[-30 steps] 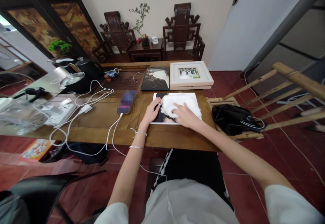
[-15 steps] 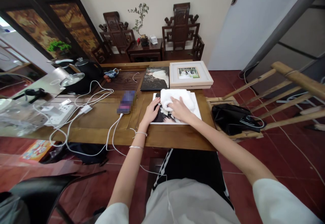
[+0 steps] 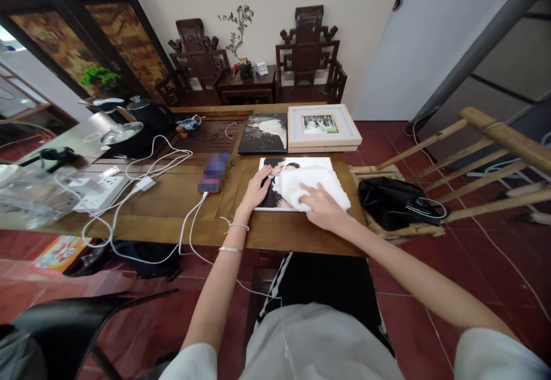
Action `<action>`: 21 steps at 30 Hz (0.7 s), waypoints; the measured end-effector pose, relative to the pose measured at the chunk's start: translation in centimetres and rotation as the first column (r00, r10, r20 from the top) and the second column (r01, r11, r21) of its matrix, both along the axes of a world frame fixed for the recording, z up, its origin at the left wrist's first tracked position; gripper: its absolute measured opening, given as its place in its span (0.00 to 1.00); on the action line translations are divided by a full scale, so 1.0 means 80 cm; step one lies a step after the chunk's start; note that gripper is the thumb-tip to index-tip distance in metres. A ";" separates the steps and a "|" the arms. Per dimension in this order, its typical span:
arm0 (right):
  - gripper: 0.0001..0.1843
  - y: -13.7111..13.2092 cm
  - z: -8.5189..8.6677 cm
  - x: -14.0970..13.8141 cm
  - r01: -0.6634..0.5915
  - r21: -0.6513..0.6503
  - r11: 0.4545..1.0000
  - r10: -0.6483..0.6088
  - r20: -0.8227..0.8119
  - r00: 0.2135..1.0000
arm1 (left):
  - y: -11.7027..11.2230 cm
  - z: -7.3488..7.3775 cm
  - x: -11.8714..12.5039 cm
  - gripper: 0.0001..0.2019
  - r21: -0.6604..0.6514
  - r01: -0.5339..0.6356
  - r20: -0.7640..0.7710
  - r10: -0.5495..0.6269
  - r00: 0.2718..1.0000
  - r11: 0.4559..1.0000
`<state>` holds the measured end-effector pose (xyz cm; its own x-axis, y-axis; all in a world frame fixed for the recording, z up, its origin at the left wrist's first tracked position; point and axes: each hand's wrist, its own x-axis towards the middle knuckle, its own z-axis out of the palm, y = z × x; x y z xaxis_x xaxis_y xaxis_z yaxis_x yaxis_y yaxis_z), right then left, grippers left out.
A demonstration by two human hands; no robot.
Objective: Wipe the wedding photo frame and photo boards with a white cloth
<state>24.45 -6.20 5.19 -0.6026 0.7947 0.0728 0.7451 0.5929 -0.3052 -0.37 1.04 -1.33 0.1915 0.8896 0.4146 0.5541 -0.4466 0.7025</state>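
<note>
A flat photo print (image 3: 287,165) of a couple lies on the wooden table (image 3: 172,196) in front of me. My left hand (image 3: 257,189) lies flat on the print's left edge, fingers stretched out, holding it down. My right hand (image 3: 321,206) presses a white cloth (image 3: 316,183) onto the print's near right part, fingers closed over the cloth. The cloth covers most of the print's right half.
Behind the print lie a dark photo panel (image 3: 264,133) and a white framed photo (image 3: 322,126). A phone (image 3: 214,172) on a white cable, a power strip (image 3: 100,191) and a kettle (image 3: 146,117) sit to the left. A black bag (image 3: 398,202) rests on a bamboo chair to the right.
My right hand has dragged the white cloth from the print's far middle toward me and to the right, uncovering the couple's heads. My left hand has stayed put.
</note>
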 end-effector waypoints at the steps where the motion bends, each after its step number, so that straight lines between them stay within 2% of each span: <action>1: 0.25 0.017 0.000 -0.002 0.025 0.012 1.000 -0.025 0.011 1.000 | 0.000 0.000 0.000 0.20 -0.001 -0.001 0.006 0.001 1.000 1.000; 5: 0.24 0.072 0.006 -0.023 0.087 0.071 0.994 -0.089 0.020 0.996 | 0.000 0.002 0.001 0.20 -0.023 -0.001 0.042 0.002 0.999 1.000; 8: 0.26 0.085 0.009 -0.045 0.071 0.092 0.993 -0.075 0.034 0.997 | -0.004 0.009 0.002 0.23 -0.021 -0.017 0.119 0.019 0.993 1.000; 12: 0.27 0.063 0.005 -0.063 -0.133 0.101 0.986 0.127 0.058 0.990 | -0.010 0.018 0.002 0.29 0.035 -0.034 0.274 0.023 0.962 0.999; 15: 0.26 0.030 -0.001 -0.056 -0.337 0.075 0.939 0.332 0.065 0.941 | -0.012 0.022 0.003 0.30 0.043 -0.054 0.332 0.037 0.943 0.998; 18: 0.29 -0.001 -0.003 -0.034 -0.437 0.052 0.898 0.436 0.029 0.900 | -0.015 0.023 0.006 0.29 0.020 -0.065 0.271 0.057 0.961 0.998; 21: 0.26 -0.016 -0.004 -0.003 -0.405 0.048 0.913 0.406 -0.016 0.914 | -0.017 0.023 0.008 0.27 0.001 -0.059 0.144 0.059 0.988 0.998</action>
